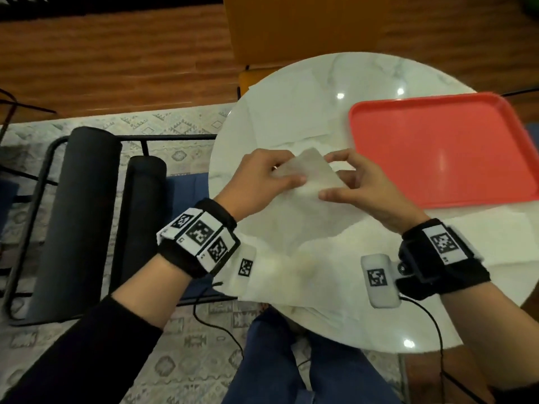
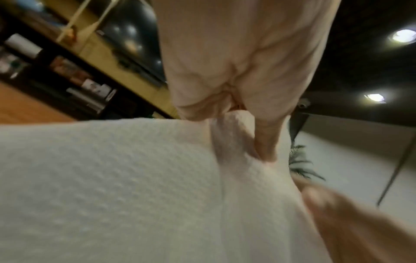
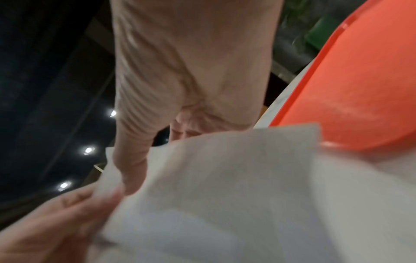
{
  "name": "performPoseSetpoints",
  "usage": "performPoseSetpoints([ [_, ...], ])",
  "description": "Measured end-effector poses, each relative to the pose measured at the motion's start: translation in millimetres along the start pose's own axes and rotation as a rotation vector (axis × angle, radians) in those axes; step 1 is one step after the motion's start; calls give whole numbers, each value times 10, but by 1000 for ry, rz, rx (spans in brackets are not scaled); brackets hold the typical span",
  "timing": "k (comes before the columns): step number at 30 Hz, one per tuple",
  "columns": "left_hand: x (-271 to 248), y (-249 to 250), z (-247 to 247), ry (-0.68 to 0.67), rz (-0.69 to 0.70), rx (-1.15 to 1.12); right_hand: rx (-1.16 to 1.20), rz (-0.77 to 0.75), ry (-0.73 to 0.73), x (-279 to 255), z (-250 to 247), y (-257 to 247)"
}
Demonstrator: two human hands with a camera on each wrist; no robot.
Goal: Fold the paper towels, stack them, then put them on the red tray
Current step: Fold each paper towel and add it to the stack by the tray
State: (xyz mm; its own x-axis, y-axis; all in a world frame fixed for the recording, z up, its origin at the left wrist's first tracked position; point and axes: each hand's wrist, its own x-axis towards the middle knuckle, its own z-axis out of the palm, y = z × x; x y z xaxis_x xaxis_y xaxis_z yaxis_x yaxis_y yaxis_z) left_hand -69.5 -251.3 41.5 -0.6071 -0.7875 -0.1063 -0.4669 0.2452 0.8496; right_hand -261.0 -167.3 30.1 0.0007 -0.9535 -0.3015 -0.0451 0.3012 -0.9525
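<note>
A white paper towel (image 1: 312, 182) is lifted off the round marble table (image 1: 379, 74), its upper corner raised between both hands. My left hand (image 1: 288, 173) pinches its left edge between thumb and fingers; the left wrist view shows the towel (image 2: 112, 178) gathered at my fingertips (image 2: 265, 142). My right hand (image 1: 328, 176) pinches the right edge, thumb below and index finger above. In the right wrist view the towel (image 3: 225, 178) hangs under my thumb (image 3: 130, 160). More towels (image 1: 280, 118) lie flat across the table. The red tray (image 1: 437, 147) (image 3: 349, 89) sits bare at the right.
A towel (image 1: 501, 237) lies flat below the tray, and another (image 1: 291, 275) drapes over the near table edge above my knees. A black metal-framed chair (image 1: 87, 214) stands on the patterned rug at the left. An orange chair (image 1: 291, 30) stands beyond the table. A cable (image 1: 431, 322) hangs from my right wrist.
</note>
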Motion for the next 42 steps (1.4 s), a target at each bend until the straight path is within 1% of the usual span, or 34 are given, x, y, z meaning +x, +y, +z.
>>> performPoseSetpoints([
  [3, -31, -50, 22, 120, -99, -310, -97, 80, 59, -111, -200, 194],
  [6, -73, -206, 86, 122, -236, -538, -17, 127, 181, -141, -388, 371],
  [9, -69, -400, 235, 116, -376, -571, 30, 135, 254, -55, -481, 535],
  [11, -27, -553, 345, 129, -468, -536, -11, 145, 314, 67, -486, 652],
  [13, 34, -728, 440, 151, -514, -481, -71, 144, 349, 196, -484, 774],
  [16, 109, -957, 503, 204, -492, -367, -167, 142, 388, 327, -493, 936],
  [18, 134, -1055, 508, 222, -474, -353, -203, 131, 417, 331, -494, 977],
  [21, 121, -1151, 521, 209, -429, -319, -231, 124, 422, 270, -495, 1016],
  [23, 71, -1209, 555, 185, -372, -203, -294, 140, 388, 201, -497, 1074],
  [25, -19, -1249, 596, 140, -329, -106, -365, 159, 370, 123, -496, 1150],
  [27, -135, -1261, 625, 68, -300, -49, -399, 141, 345, 35, -514, 1206],
  [28, -187, -1272, 628, 13, -275, 15, -418, 136, 328, -5, -532, 1232],
  [30, -282, -1282, 608, -113, -200, 214, -484, 154, 300, -80, -568, 1245],
  [31, -310, -1283, 592, -147, -175, 276, -537, 162, 302, -110, -585, 1229],
  [32, -331, -1263, 574, -146, -166, 290, -594, 169, 323, -128, -604, 1205],
  [34, -325, -1177, 556, -55, -166, 240, -690, 148, 414, -117, -615, 1122],
  [36, -247, -1095, 604, 34, -138, 217, -797, 50, 465, -28, -540, 1056],
  [37, -193, -1062, 664, 39, -116, 234, -841, -7, 441, 35, -453, 1040],
  [38, -134, -1034, 743, 19, -106, 276, -871, -60, 387, 98, -338, 1051],
  [39, -89, -1006, 840, -33, -121, 340, -894, -91, 301, 151, -198, 1076],
  [40, -62, -975, 950, -107, -153, 417, -920, -95, 200, 190, -49, 1115],
  [42, -65, -954, 1165, -247, -214, 546, -988, -30, 2, 213, 212, 1201],
])
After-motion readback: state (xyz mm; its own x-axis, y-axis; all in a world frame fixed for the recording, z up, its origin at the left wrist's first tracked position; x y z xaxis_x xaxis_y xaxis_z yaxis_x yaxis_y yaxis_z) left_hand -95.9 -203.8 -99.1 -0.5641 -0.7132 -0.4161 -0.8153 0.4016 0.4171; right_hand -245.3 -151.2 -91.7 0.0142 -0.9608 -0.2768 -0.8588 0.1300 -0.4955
